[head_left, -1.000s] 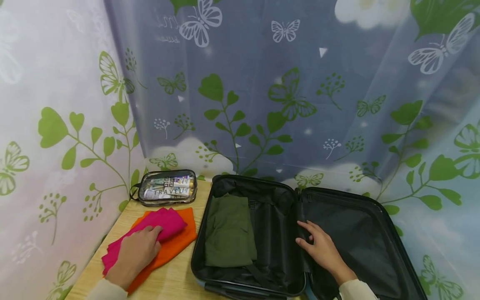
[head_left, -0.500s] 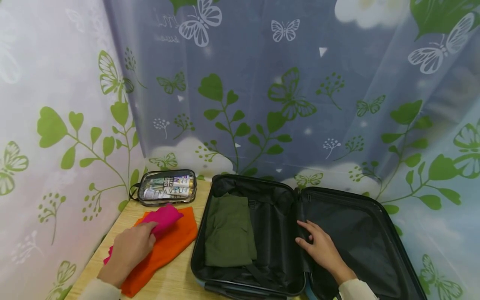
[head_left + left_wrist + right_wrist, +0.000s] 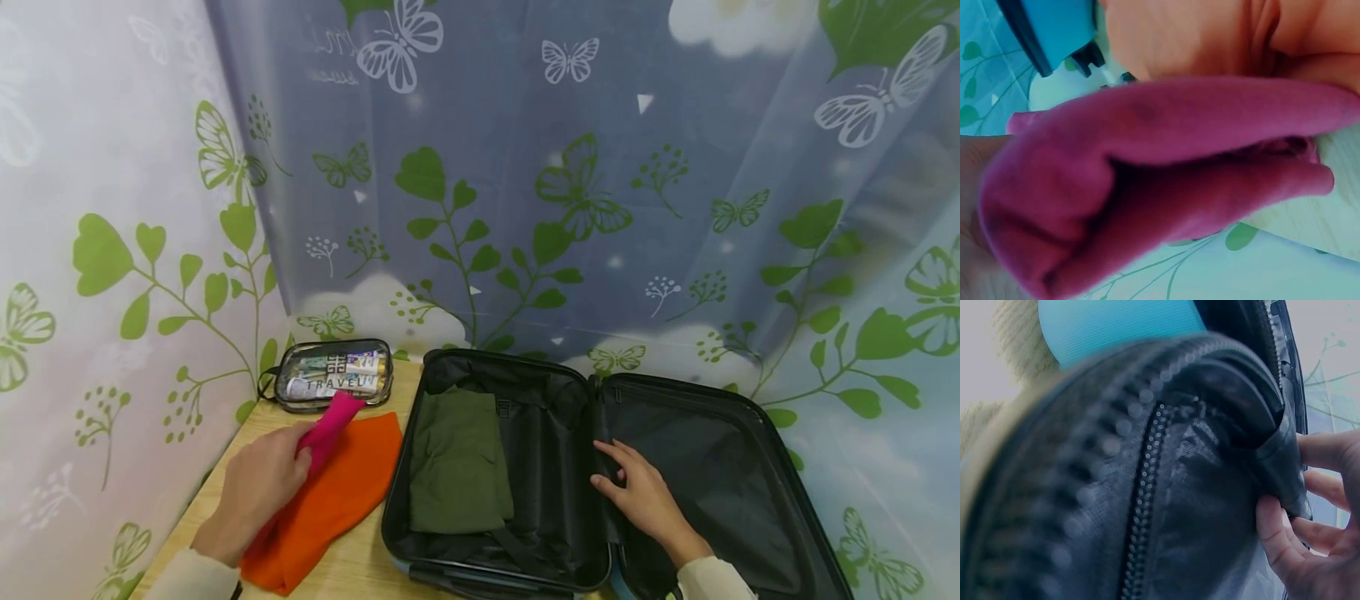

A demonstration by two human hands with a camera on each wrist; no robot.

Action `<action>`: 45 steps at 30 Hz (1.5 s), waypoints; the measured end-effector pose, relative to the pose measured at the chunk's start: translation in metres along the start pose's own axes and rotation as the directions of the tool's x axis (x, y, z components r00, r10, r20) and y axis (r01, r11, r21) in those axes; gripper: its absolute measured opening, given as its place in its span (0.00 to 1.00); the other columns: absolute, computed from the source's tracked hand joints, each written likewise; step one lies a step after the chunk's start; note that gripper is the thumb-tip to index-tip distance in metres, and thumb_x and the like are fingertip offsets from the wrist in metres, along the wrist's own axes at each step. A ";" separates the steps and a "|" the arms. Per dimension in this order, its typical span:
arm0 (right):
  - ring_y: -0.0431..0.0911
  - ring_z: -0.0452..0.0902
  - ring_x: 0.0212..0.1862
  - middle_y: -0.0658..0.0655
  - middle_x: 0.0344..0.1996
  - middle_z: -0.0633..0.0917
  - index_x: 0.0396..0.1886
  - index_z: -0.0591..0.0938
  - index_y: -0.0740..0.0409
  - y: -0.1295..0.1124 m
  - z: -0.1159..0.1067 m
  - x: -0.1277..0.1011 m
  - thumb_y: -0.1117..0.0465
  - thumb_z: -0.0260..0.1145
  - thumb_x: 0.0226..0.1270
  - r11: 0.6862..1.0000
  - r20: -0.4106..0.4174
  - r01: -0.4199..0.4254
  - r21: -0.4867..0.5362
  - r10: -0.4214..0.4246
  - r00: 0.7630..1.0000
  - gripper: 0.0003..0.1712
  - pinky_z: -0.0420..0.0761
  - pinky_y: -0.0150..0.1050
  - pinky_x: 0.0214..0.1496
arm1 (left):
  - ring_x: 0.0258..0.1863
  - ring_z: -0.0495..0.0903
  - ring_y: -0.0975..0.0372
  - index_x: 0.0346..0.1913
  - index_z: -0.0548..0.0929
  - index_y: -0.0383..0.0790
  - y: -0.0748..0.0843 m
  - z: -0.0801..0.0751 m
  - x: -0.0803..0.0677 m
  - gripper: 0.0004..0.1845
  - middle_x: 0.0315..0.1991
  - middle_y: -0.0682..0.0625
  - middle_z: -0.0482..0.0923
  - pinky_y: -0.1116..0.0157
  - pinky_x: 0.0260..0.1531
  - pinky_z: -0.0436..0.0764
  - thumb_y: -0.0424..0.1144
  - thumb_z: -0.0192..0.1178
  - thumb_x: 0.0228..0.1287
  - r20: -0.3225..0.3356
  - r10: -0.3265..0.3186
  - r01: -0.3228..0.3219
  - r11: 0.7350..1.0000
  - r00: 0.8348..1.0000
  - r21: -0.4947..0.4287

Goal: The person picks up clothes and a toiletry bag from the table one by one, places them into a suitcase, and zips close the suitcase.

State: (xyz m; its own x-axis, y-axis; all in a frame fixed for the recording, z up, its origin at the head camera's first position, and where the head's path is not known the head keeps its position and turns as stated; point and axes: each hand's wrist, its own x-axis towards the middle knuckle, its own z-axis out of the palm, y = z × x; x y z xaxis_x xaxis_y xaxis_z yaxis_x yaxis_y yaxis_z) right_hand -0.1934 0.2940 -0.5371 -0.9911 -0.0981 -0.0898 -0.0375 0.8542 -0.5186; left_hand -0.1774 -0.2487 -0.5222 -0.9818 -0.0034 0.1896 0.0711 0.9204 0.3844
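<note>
My left hand (image 3: 258, 479) grips a folded pink cloth garment (image 3: 332, 431) and holds it up over the table's left side. In the left wrist view the pink garment (image 3: 1166, 122) fills the middle and hides most of the fingers. Beneath it lies a folded orange garment (image 3: 341, 483). An open black-lined suitcase (image 3: 551, 467) has a folded dark green garment (image 3: 459, 467) in its left half. My right hand (image 3: 648, 500) rests at the hinge between the halves. Its fingertips touch the black lining (image 3: 1204, 487) in the right wrist view.
A clear travel pouch (image 3: 333, 377) with small toiletries stands at the back left, behind the orange garment. The suitcase lid (image 3: 705, 475) lies folded out to the right. A printed curtain (image 3: 480, 208) closes in the wooden table (image 3: 360, 550) behind.
My left hand has gathered the pink garment and raised it off the orange one, uncovering more orange cloth. My right hand stays at the suitcase hinge.
</note>
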 end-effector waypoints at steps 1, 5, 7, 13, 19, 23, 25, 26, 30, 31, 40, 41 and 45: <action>0.44 0.74 0.40 0.75 0.80 0.68 0.80 0.76 0.53 0.000 0.000 0.000 0.52 0.73 0.78 1.000 -0.001 0.000 -0.001 0.000 1.000 0.35 0.78 0.52 0.50 | 0.27 0.82 0.51 0.62 0.88 0.38 0.001 -0.002 0.001 0.21 0.41 0.39 0.90 0.46 0.25 0.83 0.33 0.67 0.67 0.001 -0.005 0.005 1.000 1.000 -0.006; 0.44 0.74 0.40 0.75 0.80 0.68 0.80 0.76 0.53 0.001 0.000 0.000 0.52 0.73 0.78 1.000 -0.004 0.003 -0.002 -0.003 1.000 0.35 0.78 0.52 0.50 | 0.28 0.82 0.51 0.64 0.87 0.37 0.006 -0.007 0.006 0.21 0.42 0.37 0.90 0.46 0.27 0.84 0.33 0.68 0.68 0.000 -0.020 0.020 0.999 1.000 -0.031; 0.44 0.73 0.40 0.75 0.80 0.68 0.80 0.76 0.53 0.001 0.000 -0.001 0.52 0.73 0.78 1.000 -0.004 0.003 -0.001 -0.003 1.000 0.35 0.78 0.52 0.50 | 0.28 0.82 0.51 0.63 0.87 0.36 0.009 -0.008 0.007 0.21 0.42 0.37 0.90 0.46 0.29 0.85 0.33 0.68 0.69 -0.011 -0.016 0.015 0.999 1.000 -0.038; 0.44 0.73 0.39 0.75 0.80 0.68 0.80 0.76 0.54 0.000 -0.001 -0.001 0.52 0.73 0.78 1.000 0.000 0.002 0.002 -0.002 1.000 0.36 0.77 0.52 0.50 | 0.27 0.81 0.51 0.62 0.87 0.35 0.017 -0.014 0.013 0.20 0.40 0.36 0.90 0.48 0.31 0.85 0.34 0.68 0.69 -0.055 -0.012 0.008 0.997 0.998 -0.076; 0.43 0.73 0.38 0.76 0.81 0.67 0.80 0.76 0.53 -0.001 -0.002 -0.001 0.50 0.73 0.78 1.000 0.008 0.002 0.012 -0.002 1.000 0.36 0.77 0.52 0.50 | 0.23 0.79 0.52 0.61 0.88 0.33 0.030 -0.023 0.022 0.19 0.41 0.34 0.91 0.55 0.26 0.81 0.34 0.66 0.70 -0.109 0.010 -0.023 0.993 0.994 -0.119; 0.43 0.73 0.38 0.76 0.81 0.67 0.80 0.76 0.53 -0.001 -0.002 -0.002 0.51 0.73 0.78 1.000 0.005 -0.001 0.011 0.001 1.000 0.36 0.77 0.52 0.51 | 0.23 0.79 0.52 0.63 0.87 0.33 0.042 -0.030 0.028 0.20 0.45 0.33 0.91 0.57 0.26 0.79 0.34 0.67 0.70 -0.123 0.017 -0.035 0.989 0.992 -0.144; 0.44 0.74 0.38 0.76 0.81 0.66 0.80 0.76 0.53 0.000 -0.002 -0.001 0.52 0.73 0.78 1.000 0.007 -0.004 0.013 0.004 1.000 0.36 0.77 0.52 0.51 | 0.24 0.79 0.52 0.64 0.86 0.33 0.049 -0.033 0.030 0.21 0.46 0.34 0.91 0.57 0.27 0.80 0.34 0.66 0.71 -0.107 0.008 -0.025 0.986 0.994 -0.166; 0.43 0.73 0.38 0.76 0.81 0.66 0.81 0.76 0.53 0.000 -0.002 -0.001 0.52 0.73 0.78 1.000 0.008 -0.004 0.014 0.004 1.000 0.36 0.77 0.52 0.51 | 0.25 0.80 0.52 0.65 0.86 0.34 0.053 -0.035 0.032 0.21 0.47 0.34 0.91 0.56 0.27 0.81 0.34 0.66 0.72 -0.099 0.004 -0.021 0.985 0.995 -0.172; 0.43 0.73 0.38 0.75 0.81 0.66 0.81 0.76 0.53 0.001 0.000 0.000 0.51 0.73 0.78 1.000 0.009 -0.005 0.019 0.005 1.000 0.36 0.77 0.51 0.50 | 0.29 0.82 0.51 0.67 0.86 0.35 0.066 -0.040 0.037 0.22 0.49 0.35 0.91 0.51 0.34 0.85 0.36 0.65 0.73 -0.072 0.002 -0.016 0.982 0.997 -0.186; 0.43 0.73 0.38 0.75 0.81 0.66 0.81 0.76 0.53 0.001 0.000 0.000 0.51 0.73 0.78 1.000 0.008 -0.004 0.020 0.004 1.000 0.36 0.77 0.51 0.49 | 0.29 0.82 0.51 0.67 0.86 0.35 0.069 -0.041 0.038 0.22 0.50 0.35 0.91 0.51 0.35 0.84 0.36 0.65 0.73 -0.072 0.007 -0.020 0.982 0.997 -0.187; 0.44 0.74 0.38 0.75 0.81 0.67 0.80 0.76 0.53 0.002 0.001 0.000 0.52 0.73 0.78 1.000 0.001 -0.004 0.014 0.004 1.000 0.35 0.77 0.52 0.50 | 0.19 0.71 0.59 0.67 0.86 0.36 0.093 -0.049 0.047 0.21 0.49 0.36 0.91 0.63 0.24 0.72 0.36 0.65 0.74 -0.093 0.027 -0.052 0.960 0.995 -0.274; 0.44 0.74 0.38 0.75 0.81 0.67 0.80 0.76 0.53 0.002 0.001 0.000 0.52 0.73 0.78 1.000 0.000 -0.004 0.015 0.004 1.000 0.35 0.77 0.52 0.50 | 0.19 0.72 0.59 0.67 0.86 0.37 0.096 -0.050 0.048 0.21 0.48 0.37 0.91 0.64 0.23 0.72 0.36 0.65 0.74 -0.093 0.029 -0.055 0.958 0.995 -0.282; 0.44 0.73 0.38 0.76 0.81 0.67 0.80 0.76 0.53 0.002 0.000 0.000 0.53 0.73 0.78 1.000 0.001 -0.003 0.020 0.003 1.000 0.35 0.77 0.52 0.51 | 0.16 0.69 0.59 0.67 0.86 0.39 0.106 -0.052 0.053 0.21 0.49 0.38 0.91 0.64 0.20 0.69 0.37 0.64 0.75 -0.085 0.035 -0.059 0.950 0.996 -0.306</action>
State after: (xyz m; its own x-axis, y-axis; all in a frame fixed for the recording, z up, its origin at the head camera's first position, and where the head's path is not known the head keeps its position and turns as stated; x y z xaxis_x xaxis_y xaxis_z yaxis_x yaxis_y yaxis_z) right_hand -0.1935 0.2960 -0.5384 -0.9911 -0.0959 -0.0918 -0.0321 0.8439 -0.5356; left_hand -0.2127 -0.1710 -0.4246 -0.9602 -0.0046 0.2793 0.1797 0.7552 0.6304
